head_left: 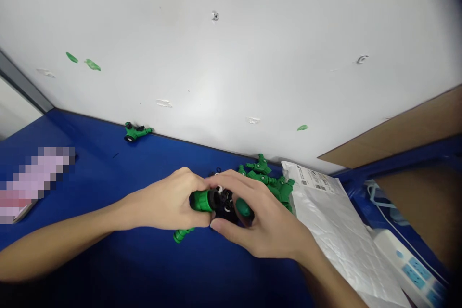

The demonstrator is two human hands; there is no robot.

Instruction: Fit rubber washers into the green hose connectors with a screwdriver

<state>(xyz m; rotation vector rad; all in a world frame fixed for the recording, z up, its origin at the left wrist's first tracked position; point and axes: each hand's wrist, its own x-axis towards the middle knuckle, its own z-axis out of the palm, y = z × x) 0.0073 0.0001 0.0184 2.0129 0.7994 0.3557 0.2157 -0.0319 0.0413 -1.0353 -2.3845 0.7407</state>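
Your left hand grips the green hose fitting; your right hand cradles a green-ended object; best brace the fitting firmly.

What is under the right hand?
Black parts and a dark green rounded piece show between thumb and fingers of the right hand; what lies beneath its palm is covered.

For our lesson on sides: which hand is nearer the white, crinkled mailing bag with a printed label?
Right. The right hand is just left of the bag; the left hand is farther off, beyond the right hand, around a green tubular part.
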